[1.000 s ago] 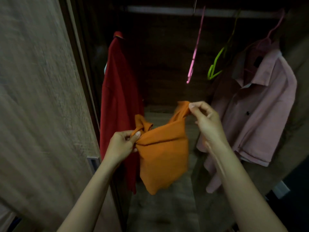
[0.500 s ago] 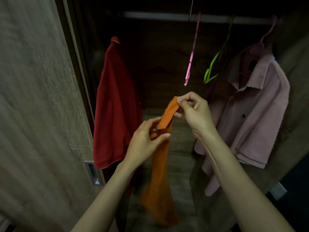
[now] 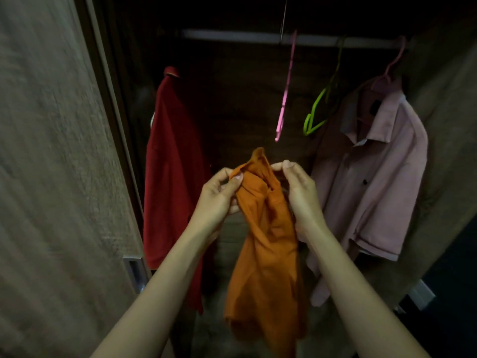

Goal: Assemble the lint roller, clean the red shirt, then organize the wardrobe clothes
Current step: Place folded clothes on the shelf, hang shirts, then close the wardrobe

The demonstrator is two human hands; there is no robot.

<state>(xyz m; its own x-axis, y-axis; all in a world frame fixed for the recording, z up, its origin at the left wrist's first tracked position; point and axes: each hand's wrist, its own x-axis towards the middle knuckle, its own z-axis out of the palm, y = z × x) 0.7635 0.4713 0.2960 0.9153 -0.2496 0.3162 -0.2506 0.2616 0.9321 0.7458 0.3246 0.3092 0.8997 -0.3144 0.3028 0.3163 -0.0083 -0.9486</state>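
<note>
Orange garment (image 3: 268,241) is hanging bunched, long axis vertical, top edge pointing up. Left hand (image 3: 219,200) and right hand (image 3: 302,197) are pinching its top, fingers curled.

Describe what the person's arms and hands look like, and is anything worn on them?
The left forearm and right forearm are bare to the frame edge: no sleeves, watch or bracelet show. The left hand and right hand are ungloved, with no rings visible and short nails that look unpainted.

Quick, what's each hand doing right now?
Left hand: pinching the orange garment near its top.
Right hand: pinching the same garment's top.
</note>
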